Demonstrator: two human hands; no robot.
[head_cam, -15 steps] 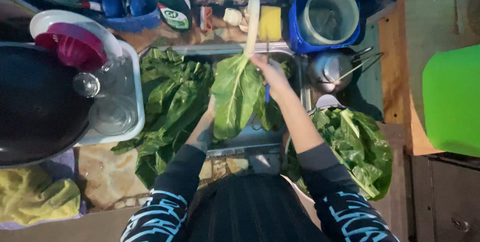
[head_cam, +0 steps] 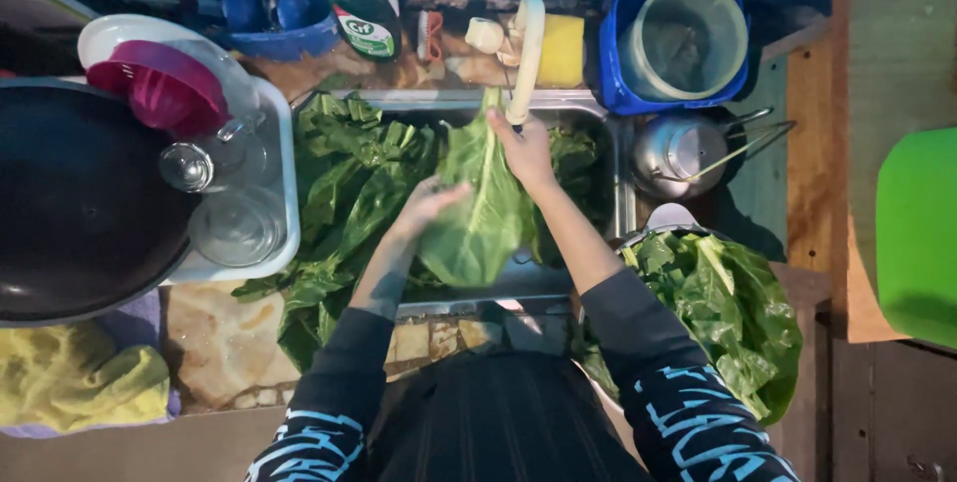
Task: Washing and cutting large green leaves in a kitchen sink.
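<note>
1. Sleeves hide both wrists.
2. Left hand lies open, fingers flat against the big green leaf over the sink.
3. Right hand pinches the leaf's stem end under the tap; fingertips hidden behind it.

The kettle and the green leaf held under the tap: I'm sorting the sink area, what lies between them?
In the head view, the right hand, more dark leaves and the sink rim.

Stone counter, steel sink set in it, white tray, yellow cloth, blue basin, kettle
</note>
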